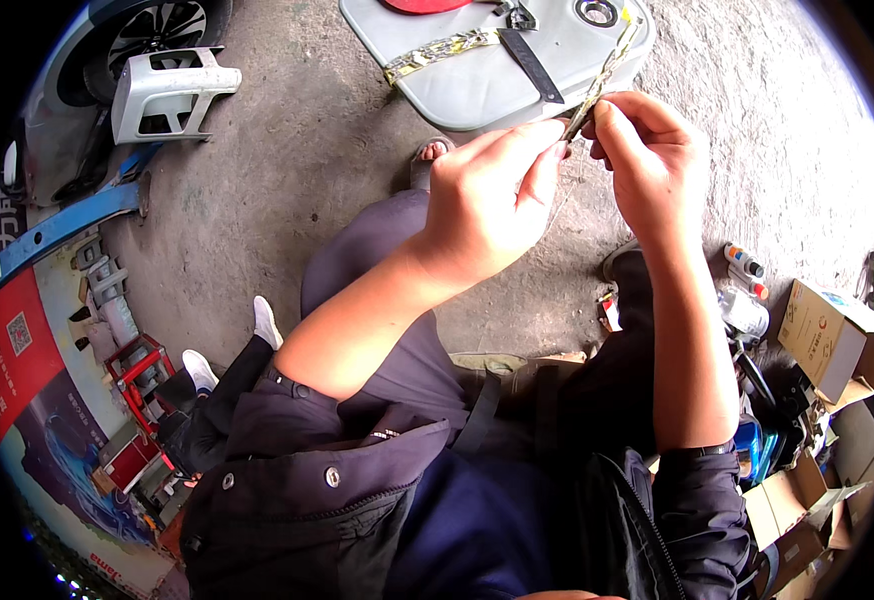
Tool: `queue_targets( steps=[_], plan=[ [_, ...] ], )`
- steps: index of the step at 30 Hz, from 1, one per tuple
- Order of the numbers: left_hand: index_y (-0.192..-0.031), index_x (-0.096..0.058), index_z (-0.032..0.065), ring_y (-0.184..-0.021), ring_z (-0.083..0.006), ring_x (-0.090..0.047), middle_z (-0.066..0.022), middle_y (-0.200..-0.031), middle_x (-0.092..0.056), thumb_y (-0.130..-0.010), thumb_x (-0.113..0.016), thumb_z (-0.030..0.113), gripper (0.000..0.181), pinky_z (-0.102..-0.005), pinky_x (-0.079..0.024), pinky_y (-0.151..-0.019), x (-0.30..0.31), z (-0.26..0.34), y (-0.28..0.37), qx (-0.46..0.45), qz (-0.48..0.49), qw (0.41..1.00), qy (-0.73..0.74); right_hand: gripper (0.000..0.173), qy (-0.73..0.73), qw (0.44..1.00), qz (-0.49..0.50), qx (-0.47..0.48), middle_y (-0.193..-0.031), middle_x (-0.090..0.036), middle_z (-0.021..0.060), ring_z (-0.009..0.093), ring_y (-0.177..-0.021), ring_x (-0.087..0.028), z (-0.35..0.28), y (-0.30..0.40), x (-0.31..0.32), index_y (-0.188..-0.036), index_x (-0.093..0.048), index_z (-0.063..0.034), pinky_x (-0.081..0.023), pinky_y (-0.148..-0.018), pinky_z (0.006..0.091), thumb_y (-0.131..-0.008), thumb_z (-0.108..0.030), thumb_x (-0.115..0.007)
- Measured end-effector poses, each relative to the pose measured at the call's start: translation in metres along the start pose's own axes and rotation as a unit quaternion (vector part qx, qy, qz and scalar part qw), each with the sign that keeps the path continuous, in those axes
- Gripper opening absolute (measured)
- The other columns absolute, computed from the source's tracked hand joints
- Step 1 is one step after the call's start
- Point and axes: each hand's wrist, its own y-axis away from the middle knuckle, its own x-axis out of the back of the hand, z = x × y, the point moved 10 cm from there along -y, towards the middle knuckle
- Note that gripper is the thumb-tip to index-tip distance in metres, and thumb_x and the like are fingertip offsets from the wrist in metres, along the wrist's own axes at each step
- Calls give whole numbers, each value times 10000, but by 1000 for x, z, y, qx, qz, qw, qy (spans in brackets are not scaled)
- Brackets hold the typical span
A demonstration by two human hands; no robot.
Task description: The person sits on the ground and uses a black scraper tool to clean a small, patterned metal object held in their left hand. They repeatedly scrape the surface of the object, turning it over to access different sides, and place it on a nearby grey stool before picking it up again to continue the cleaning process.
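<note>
In front of me, my left hand [493,199] pinches the near end of a narrow yellow-and-silver strip [603,79] between thumb and fingertips. My right hand [654,161] grips the same strip just beyond, its thumb pressed on top. From there the strip runs up over the right side of a grey plastic surface [459,101]. A thin strand [560,199] hangs below my fingers. Another length of yellow-and-silver strip [444,52] lies across the grey top, meeting a flat black bar [530,66]. A black ring [596,12] and part of a red round object [425,4] are on it too.
A white plastic stool [174,94] lies tipped by a car wheel [157,34]. A blue metal arm [69,217] reaches in from the left. Another person's white shoes [266,322] are nearby. Bottles [744,311] and cardboard boxes [819,337] crowd the right side.
</note>
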Motion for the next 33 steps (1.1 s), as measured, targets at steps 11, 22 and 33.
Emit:
queue_targets(
  steps=[11,22,33],
  plan=[
    [-1020,-627,-85,-840,-184,-711,-140,-917,-702,-945,-580,-20,110,-291,-602,-746,-11,-34,9,199,26,949,244,119,112,985,65,112,-647,-668,60,83,-584,-619,-24,9,2,-828,-675,19,-494,-578,225,-831,-98,-697],
    [-981,-621,-94,-814,-204,-722,-147,-860,-704,-950,-576,-15,97,-281,-592,-720,11,-32,0,136,61,981,126,160,72,992,102,22,-744,-688,38,49,-669,-599,2,-6,33,-913,-683,35,-464,-608,206,-862,-112,-648],
    [-1019,-615,-95,-820,-220,-720,-160,-908,-699,-963,-571,17,133,-298,-598,-740,6,-37,4,179,48,961,207,182,83,996,-22,14,-649,-623,22,48,-586,-547,1,1,-2,-903,-681,9,-435,-548,222,-910,-172,-664]
  ],
)
